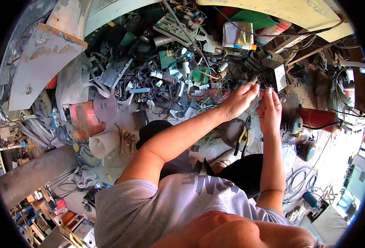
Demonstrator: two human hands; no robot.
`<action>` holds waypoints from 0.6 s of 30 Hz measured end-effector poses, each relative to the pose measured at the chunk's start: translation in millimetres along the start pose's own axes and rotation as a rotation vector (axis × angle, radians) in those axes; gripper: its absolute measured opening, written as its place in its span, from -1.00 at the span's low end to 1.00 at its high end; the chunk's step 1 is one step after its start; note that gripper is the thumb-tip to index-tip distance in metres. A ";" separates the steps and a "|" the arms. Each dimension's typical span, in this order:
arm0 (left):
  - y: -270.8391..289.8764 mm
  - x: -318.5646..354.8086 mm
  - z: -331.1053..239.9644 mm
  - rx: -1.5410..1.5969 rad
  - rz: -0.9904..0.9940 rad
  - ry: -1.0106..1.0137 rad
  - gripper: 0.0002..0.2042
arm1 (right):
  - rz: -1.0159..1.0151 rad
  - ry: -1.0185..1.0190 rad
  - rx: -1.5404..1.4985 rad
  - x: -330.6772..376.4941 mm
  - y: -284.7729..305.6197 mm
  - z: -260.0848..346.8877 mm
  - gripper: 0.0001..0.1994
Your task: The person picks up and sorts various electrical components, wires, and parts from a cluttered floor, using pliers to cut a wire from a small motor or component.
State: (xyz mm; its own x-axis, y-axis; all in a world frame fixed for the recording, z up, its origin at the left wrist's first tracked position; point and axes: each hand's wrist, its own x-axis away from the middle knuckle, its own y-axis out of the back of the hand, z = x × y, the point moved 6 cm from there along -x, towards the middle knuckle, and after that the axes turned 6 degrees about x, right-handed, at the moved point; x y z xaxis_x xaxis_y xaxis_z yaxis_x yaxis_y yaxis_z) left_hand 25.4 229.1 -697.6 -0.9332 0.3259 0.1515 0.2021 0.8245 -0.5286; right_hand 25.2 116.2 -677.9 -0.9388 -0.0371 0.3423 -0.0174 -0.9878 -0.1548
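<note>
Both hands meet over the scrap heap. Left hand pinches a small grey metal part, fingers clamped; right hand fingers closed on thin wires beside it. Yellow-handled pliers lie unused below. Work looks mid-way; heap largely unsorted.

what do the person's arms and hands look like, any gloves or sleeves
Both hands are bare, no gloves: left hand, right hand. The forearms are uncovered too, with no watch or bands visible. Short grey T-shirt sleeves end above the elbows; the shirt has darker lettering on it.
</note>
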 end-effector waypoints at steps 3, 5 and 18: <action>5.6 1.1 -5.0 -0.245 -0.176 -0.196 -0.68 | -0.095 0.134 0.032 6.1 -9.0 -6.7 -0.74; 1.0 6.5 -6.9 -0.260 -0.287 -0.191 -0.68 | -0.220 0.164 -0.045 12.4 -10.3 -17.5 -0.74; -0.7 -7.0 -29.3 0.118 -0.145 -0.306 -0.78 | 0.093 0.252 0.103 -4.4 -10.9 0.0 -0.69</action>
State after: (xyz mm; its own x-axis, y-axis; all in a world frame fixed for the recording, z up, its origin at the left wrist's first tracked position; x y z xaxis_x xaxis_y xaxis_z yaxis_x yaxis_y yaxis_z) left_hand 40.5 239.8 -673.9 -0.9990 0.0410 -0.0153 0.0417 0.7869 -0.6157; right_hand 29.5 127.2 -677.8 -0.9909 -0.1018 0.0881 0.0953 -0.9926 -0.0755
